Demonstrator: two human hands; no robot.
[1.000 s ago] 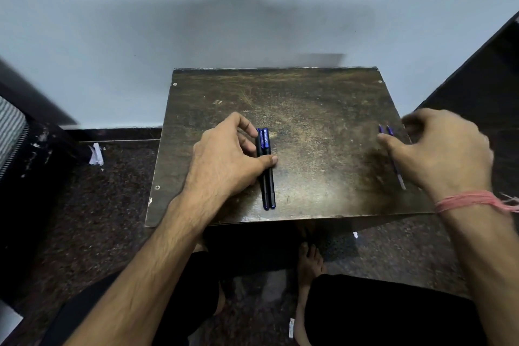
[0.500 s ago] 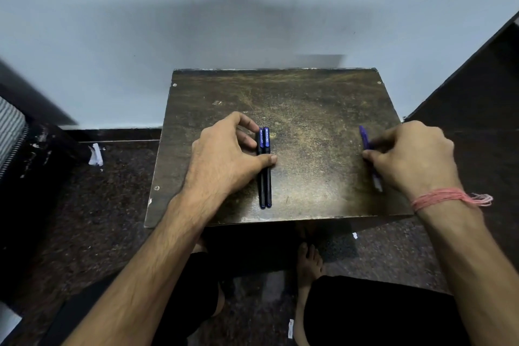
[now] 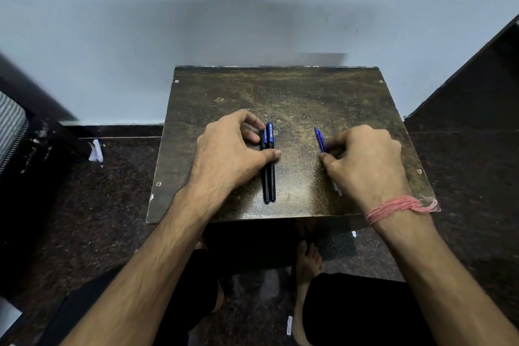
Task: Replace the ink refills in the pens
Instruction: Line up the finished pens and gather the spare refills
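Two dark blue pens [image 3: 269, 177] lie side by side on the worn brown table top [image 3: 295, 93], pointing away from me. My left hand [image 3: 230, 154] rests on them, thumb across their middle and fingers curled at their far ends. To the right, two thin blue ink refills [image 3: 319, 139] lie close together on the table. My right hand [image 3: 365, 160] covers their middle with fingertips pinching them; their blue tips stick out at the far side and pale ends [image 3: 337, 189] show under the palm.
The small table stands against a pale wall [image 3: 196, 22]. A dark cabinet side [image 3: 477, 87] rises at the right and dark furniture [image 3: 33, 132] at the left. Scraps of paper [image 3: 95, 150] lie on the dark speckled floor. My knees and a bare foot [image 3: 307, 258] are below the table's near edge.
My right hand has slid the refills leftward from the table's right edge toward the middle. My left hand has stayed on the pens.
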